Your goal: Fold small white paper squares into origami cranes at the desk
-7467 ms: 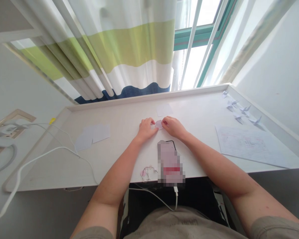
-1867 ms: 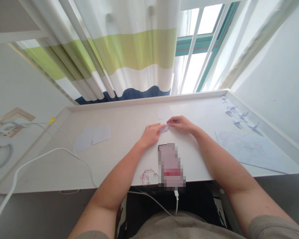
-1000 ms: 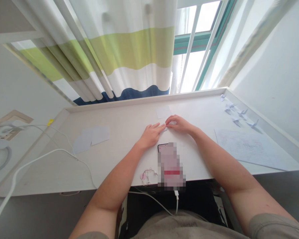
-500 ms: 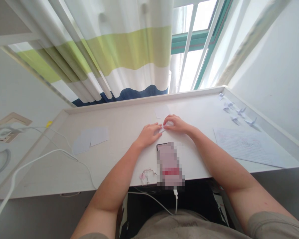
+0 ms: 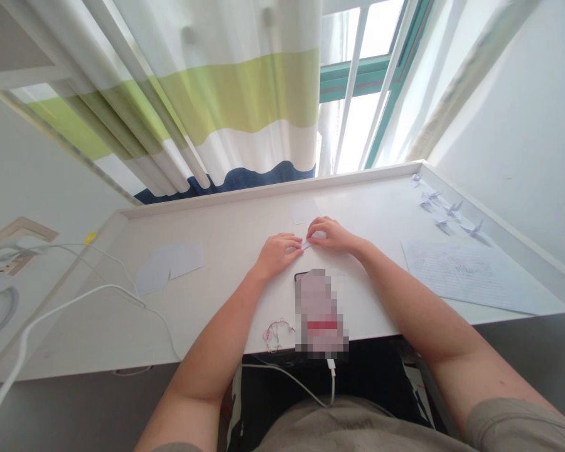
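**Q:** Since the folded paper (image 5: pixel 306 243) lies between both hands near the middle of the tabletop (image 5: pixel 226 326), how does it handle?

**A:** It appears light, thin and soft at the creases, so it likely crushes easily; take hold at its folded ends. The right hand (image 5: pixel 332 236) curls its fingers over one end in a pinch. The left hand (image 5: pixel 277 256) keeps its fingers nearly flat, tips touching the other end.

**Q:** What stands around it?

**A:** A phone (image 5: pixel 320 314) lies just toward the near edge, clear of the hands. A blank paper square (image 5: pixel 304 211) lies toward the far edge, and origami cranes (image 5: pixel 445 210) occupy the far right corner.
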Available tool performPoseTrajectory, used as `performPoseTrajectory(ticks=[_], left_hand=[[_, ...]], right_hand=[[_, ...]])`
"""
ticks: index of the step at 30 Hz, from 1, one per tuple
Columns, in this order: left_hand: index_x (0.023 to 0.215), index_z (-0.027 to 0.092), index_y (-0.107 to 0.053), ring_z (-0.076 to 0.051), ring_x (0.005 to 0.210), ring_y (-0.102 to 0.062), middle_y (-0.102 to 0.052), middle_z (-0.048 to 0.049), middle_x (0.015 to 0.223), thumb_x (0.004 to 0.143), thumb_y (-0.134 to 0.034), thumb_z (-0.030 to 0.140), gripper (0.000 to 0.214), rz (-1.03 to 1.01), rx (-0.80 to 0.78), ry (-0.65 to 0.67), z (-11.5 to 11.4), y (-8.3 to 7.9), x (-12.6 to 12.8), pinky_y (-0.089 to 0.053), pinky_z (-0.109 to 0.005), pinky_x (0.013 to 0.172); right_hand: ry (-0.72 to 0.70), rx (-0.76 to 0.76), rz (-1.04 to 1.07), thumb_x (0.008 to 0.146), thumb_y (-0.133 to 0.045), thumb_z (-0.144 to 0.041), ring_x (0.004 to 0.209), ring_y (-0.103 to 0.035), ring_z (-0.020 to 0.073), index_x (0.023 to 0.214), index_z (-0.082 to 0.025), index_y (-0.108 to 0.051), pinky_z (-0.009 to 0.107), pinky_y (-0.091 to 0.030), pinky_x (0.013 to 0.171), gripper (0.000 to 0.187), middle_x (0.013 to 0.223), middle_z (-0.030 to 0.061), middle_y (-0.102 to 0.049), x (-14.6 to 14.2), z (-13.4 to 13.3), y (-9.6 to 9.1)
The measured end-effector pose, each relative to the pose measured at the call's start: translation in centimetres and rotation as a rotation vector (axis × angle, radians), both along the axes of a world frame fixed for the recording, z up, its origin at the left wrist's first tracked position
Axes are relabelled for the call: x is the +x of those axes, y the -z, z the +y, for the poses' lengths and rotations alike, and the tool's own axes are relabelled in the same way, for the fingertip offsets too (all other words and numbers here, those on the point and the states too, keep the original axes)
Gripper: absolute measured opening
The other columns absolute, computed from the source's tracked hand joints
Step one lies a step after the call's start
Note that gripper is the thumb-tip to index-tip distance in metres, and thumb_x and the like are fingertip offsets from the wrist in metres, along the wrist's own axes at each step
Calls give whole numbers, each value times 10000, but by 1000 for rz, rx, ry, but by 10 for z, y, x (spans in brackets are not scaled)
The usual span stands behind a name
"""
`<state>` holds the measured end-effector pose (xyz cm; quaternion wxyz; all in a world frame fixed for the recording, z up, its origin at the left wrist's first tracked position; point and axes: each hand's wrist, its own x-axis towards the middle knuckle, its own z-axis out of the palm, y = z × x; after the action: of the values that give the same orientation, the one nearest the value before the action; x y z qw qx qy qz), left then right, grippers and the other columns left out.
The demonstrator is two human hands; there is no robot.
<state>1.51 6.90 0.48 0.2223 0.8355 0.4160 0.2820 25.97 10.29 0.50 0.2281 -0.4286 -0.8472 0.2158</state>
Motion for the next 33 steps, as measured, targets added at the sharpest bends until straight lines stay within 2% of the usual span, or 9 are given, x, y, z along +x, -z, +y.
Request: performPoseTrajectory(ticks=[5,13,18,22,26,28,30,33], left_hand=[[822,263,-812,-286,1189,-701,-818,-42,1131,912,-703,215,149,19,15,-33,-1,0,6,-523,-499,1082],[731,246,-735,-277,1113,-692,-807,-51,1084,845,-670,144,166,-48,-41,-93,-4,-3,13,-518,-467,1049],[737,238,-699,-271,1147,-681,-798,-55,1084,799,-637,93,169,-120,-102,-102,-5,-2,11,-508,-449,1071],[859,223,-725,-268,1097,-684,-775,-79,1075,788,-615,89,187,-158,-158,-202,-2,2,9,-523,-438,1028],[981,204,-744,-281,1091,-693,-774,-109,1092,840,-666,202,161,-258,-255,-289,0,1,9,-512,-442,1024],[976,194,-748,-282,1082,-711,-794,-116,1061,900,-665,324,171,-361,-340,-261,0,-2,8,-499,-438,1037],[950,181,-757,-278,1047,-727,-813,-121,1012,949,-627,448,297,-457,-427,-210,-2,-7,6,-494,-429,1031],[938,164,-776,-275,1000,-737,-827,-130,1028,917,-676,556,405,-526,-553,-145,-5,-15,3,-505,-410,983]], right_hand=[[-15,-9,13,899,-756,-420,1197,-596,325,962,-278,-805,549,-382,1124,163,1178,88,-719,0,0,-1],[19,-54,28,893,-728,-363,1213,-583,331,901,-250,-776,569,-378,1128,123,1195,91,-715,-3,-1,1],[30,-72,74,873,-726,-328,1219,-592,327,885,-247,-771,573,-373,1143,94,1180,84,-730,-2,-1,1],[13,-113,230,869,-737,-365,1099,-656,286,870,-244,-772,500,-462,1074,126,1072,78,-741,1,3,3],[20,-151,426,854,-760,-449,1008,-695,257,848,-230,-780,447,-545,948,220,1108,96,-724,0,3,0],[21,-156,482,853,-764,-467,950,-701,234,857,-220,-791,440,-568,899,248,1141,105,-716,-3,0,-5],[14,-147,516,850,-775,-455,913,-701,215,851,-218,-796,431,-577,879,239,1136,101,-719,-8,-4,-11],[-6,-149,568,842,-791,-430,912,-701,205,845,-220,-790,412,-576,858,210,1117,89,-730,-14,-9,-17]])
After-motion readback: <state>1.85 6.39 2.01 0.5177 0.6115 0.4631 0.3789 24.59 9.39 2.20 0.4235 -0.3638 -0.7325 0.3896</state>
